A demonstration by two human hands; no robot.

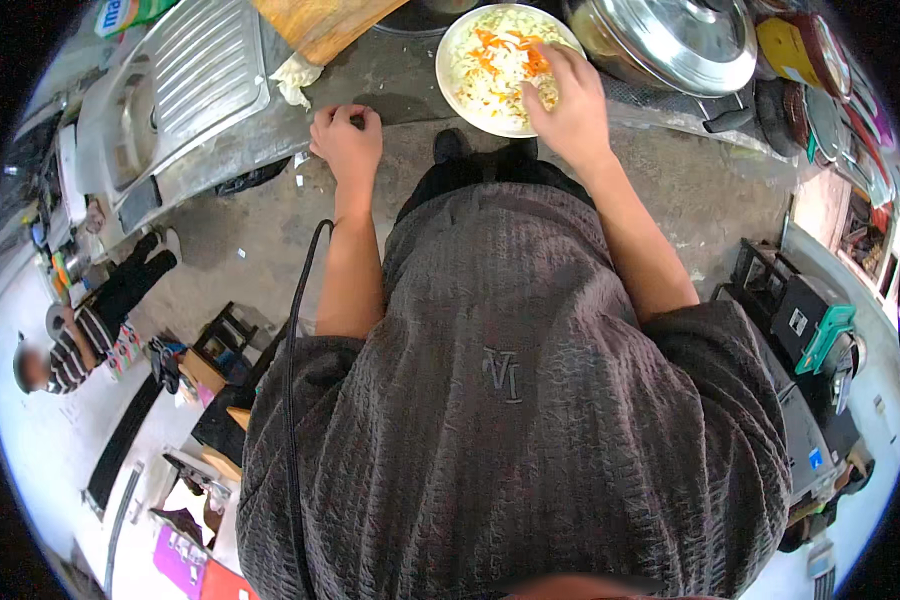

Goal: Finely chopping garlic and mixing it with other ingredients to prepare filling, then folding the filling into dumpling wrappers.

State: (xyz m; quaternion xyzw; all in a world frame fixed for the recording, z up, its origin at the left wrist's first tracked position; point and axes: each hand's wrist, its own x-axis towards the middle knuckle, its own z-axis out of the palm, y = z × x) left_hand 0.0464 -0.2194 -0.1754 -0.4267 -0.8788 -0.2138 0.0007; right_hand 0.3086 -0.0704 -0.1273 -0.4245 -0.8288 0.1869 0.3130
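Observation:
A round white bowl stands at the counter's front edge, holding chopped pale vegetables with shredded orange pieces on top. My right hand is over the bowl's right side, fingers apart and bent down to the food; whether it pinches any shreds cannot be told. To the left of the bowl, my left hand hovers at the counter edge with its fingers curled towards the thumb. Something dark shows between finger and thumb, too small to name. A crumpled pale cloth lies beyond that hand.
A wooden board and a metal sink with a ribbed drainboard are at left. A lidded steel pot stands right of the bowl, a dark handle near it. Another person stands far left.

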